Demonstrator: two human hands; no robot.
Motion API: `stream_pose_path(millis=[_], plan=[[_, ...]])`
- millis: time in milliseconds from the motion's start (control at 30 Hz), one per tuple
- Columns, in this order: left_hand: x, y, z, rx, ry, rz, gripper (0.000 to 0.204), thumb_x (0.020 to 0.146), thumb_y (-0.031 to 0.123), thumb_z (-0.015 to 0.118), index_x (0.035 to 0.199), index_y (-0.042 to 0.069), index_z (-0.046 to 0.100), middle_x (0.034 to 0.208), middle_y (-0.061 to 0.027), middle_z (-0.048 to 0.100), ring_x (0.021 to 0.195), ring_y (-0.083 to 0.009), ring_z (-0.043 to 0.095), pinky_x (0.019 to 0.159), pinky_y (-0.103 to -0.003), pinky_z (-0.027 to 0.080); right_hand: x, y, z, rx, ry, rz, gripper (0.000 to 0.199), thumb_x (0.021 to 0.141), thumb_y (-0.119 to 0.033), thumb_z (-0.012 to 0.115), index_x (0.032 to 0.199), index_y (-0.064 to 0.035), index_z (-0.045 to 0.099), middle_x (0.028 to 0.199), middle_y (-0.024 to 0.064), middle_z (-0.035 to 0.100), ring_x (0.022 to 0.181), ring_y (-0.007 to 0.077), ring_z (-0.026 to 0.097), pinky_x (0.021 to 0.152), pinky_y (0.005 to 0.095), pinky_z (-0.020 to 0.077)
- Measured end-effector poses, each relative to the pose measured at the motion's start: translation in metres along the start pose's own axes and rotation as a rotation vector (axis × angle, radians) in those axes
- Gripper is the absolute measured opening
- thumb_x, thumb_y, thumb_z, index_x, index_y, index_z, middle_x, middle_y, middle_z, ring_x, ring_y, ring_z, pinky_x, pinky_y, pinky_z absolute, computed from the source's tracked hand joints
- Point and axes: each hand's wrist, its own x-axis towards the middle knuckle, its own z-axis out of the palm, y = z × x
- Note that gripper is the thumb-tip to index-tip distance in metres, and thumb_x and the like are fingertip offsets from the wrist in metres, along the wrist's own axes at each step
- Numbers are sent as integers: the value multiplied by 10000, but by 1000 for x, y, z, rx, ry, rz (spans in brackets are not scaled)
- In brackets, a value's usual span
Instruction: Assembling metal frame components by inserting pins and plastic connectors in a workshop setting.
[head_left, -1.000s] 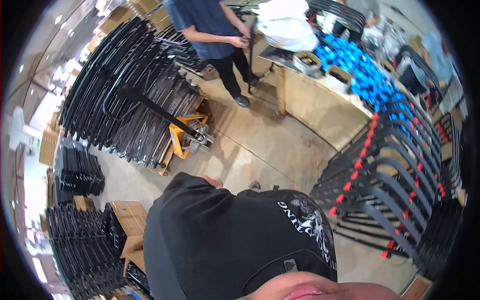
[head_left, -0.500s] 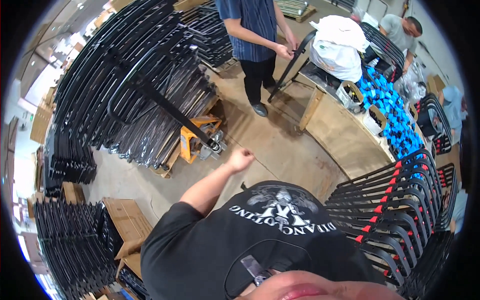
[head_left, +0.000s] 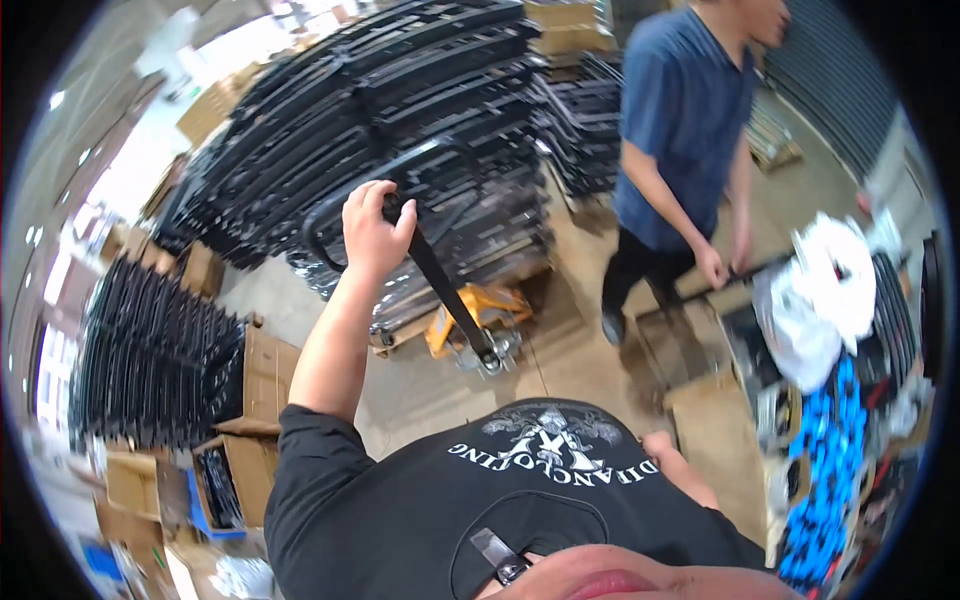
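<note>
My left arm stretches forward. My left hand (head_left: 376, 235) is at the top of a pallet jack's black handle (head_left: 440, 280), thumb and fingers spread apart on either side of its dark head. Whether the palm presses on it is hard to see. The handle slants down to the orange pallet jack (head_left: 478, 318) beside a loaded pallet. My right hand (head_left: 659, 447) is low by my right side, partly hidden by my shirt. Its fingers do not show clearly.
Behind the jack rises a tall stack of black metal frames (head_left: 400, 90). A person in a blue shirt (head_left: 670, 110) stands ahead right, by a bench with white bags (head_left: 820, 290) and blue parts (head_left: 830, 480). Cardboard boxes (head_left: 265, 380) and more black frames (head_left: 140, 360) are at left.
My left hand has gone from a closed fist in front of me to the jack's handle, opening its fingers. The view has turned left, and my right hand has come into sight.
</note>
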Motion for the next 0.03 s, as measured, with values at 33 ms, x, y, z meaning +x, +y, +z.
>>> stream_pose_path(millis=[33], plan=[[16,-10,1,77,9,-2,369,787,257,773,1082,72,651,1175,-146,650,1160,-333,587,1042,-423,417,0,-59,-16,29,-57,-44,206,900,-202,705,1006,-27,700,793,157,696,624,276,669,520,423,530]])
